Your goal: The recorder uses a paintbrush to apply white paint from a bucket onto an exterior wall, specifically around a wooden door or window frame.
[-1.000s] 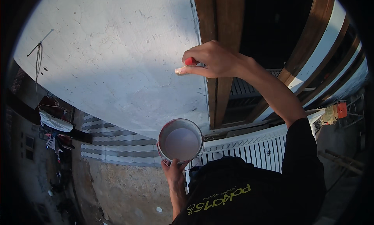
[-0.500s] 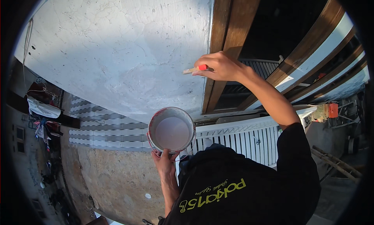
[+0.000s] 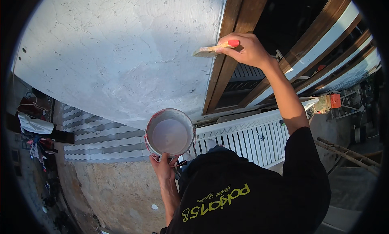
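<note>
My right hand (image 3: 245, 49) grips a paintbrush (image 3: 222, 47) with a wooden handle and a red end. Its bristles point left, at the white wall (image 3: 121, 43) beside the brown wooden window frame (image 3: 228, 23); whether they touch the wall I cannot tell. Low in front of me, my left hand (image 3: 164, 167) holds a paint bucket (image 3: 149, 132) by its near rim, thumb over the edge and fingers beneath. Pale, whitish paint (image 3: 170, 135) stands in the bucket, and reddish smears mark its rim.
A white slatted bench (image 3: 247, 143) stands along the wall below the window. To the left lie striped tiles (image 3: 93, 132) and a rough concrete floor (image 3: 113, 189). A wooden ladder (image 3: 348, 155) and an orange-red object (image 3: 335, 100) are at the right.
My right hand has moved up and a little right with the paintbrush, whose bristles now show more fully. The view has shifted slightly; the bucket stays in my left hand.
</note>
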`<state>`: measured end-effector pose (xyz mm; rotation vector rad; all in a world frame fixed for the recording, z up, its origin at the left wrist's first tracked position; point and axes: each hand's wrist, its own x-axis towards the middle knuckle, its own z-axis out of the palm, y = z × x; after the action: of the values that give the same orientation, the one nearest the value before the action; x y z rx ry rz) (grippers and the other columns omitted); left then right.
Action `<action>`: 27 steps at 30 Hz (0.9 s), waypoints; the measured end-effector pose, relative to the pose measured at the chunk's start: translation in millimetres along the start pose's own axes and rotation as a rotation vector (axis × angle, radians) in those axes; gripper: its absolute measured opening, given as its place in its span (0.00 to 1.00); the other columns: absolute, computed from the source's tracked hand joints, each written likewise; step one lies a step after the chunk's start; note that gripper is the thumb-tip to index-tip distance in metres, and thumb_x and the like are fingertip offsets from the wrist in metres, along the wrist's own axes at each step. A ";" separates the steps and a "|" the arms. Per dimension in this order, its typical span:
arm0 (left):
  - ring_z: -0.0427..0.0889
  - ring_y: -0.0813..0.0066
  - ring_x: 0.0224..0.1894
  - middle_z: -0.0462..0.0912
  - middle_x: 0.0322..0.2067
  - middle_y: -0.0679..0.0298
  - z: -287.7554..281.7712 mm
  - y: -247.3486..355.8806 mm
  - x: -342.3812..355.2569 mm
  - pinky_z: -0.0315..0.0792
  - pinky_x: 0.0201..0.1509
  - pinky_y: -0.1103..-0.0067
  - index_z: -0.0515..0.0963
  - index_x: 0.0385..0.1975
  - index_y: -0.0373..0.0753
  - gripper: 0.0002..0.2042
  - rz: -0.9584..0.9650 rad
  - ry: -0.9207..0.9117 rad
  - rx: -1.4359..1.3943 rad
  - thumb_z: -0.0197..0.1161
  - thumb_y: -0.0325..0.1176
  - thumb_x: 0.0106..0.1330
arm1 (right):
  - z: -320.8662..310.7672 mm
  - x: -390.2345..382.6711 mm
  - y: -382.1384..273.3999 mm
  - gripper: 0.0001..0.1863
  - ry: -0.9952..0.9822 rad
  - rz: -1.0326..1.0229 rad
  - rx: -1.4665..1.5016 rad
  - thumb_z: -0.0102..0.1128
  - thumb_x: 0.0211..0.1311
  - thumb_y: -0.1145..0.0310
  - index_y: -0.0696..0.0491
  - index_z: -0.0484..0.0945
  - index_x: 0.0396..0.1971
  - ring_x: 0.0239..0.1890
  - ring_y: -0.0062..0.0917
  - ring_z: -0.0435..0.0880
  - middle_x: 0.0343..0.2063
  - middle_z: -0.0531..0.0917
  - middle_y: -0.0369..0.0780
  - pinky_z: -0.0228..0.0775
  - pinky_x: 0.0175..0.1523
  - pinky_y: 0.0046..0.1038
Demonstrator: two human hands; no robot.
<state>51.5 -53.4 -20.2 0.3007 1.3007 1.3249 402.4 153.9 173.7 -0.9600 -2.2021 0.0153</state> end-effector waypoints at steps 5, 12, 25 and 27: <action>0.80 0.55 0.46 0.65 0.53 0.54 -4.8 4.8 4.4 0.87 0.39 0.63 0.57 0.51 0.34 0.21 0.006 0.002 -0.007 0.56 0.17 0.60 | -31.7 3.2 -18.5 0.07 0.230 -0.142 -0.024 0.68 0.59 0.67 0.54 0.85 0.34 0.31 0.22 0.87 0.30 0.87 0.37 0.78 0.32 0.19; 0.81 0.55 0.45 0.67 0.52 0.54 7.2 13.6 8.3 0.87 0.38 0.63 0.57 0.52 0.34 0.21 0.015 -0.050 0.015 0.56 0.18 0.61 | 64.1 -47.1 8.1 0.09 -0.127 0.008 0.055 0.72 0.55 0.68 0.57 0.83 0.32 0.30 0.30 0.86 0.30 0.86 0.41 0.77 0.33 0.25; 0.81 0.55 0.45 0.68 0.52 0.51 17.0 7.1 13.9 0.87 0.39 0.62 0.57 0.51 0.33 0.20 -0.001 -0.040 0.016 0.56 0.18 0.62 | 56.0 -54.2 18.4 0.12 -0.076 -0.041 0.041 0.73 0.52 0.69 0.57 0.83 0.34 0.28 0.28 0.86 0.30 0.86 0.40 0.78 0.33 0.25; 0.81 0.55 0.45 0.68 0.52 0.51 19.2 9.0 12.5 0.87 0.39 0.63 0.57 0.50 0.33 0.20 0.008 -0.034 0.013 0.56 0.18 0.62 | 39.8 -45.7 13.6 0.12 -0.008 -0.023 0.010 0.73 0.52 0.68 0.57 0.83 0.34 0.28 0.27 0.86 0.30 0.86 0.40 0.78 0.33 0.25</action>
<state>58.8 -31.0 -12.9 0.3370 1.2810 1.3130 407.3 144.7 112.5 -0.9303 -2.2185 0.0201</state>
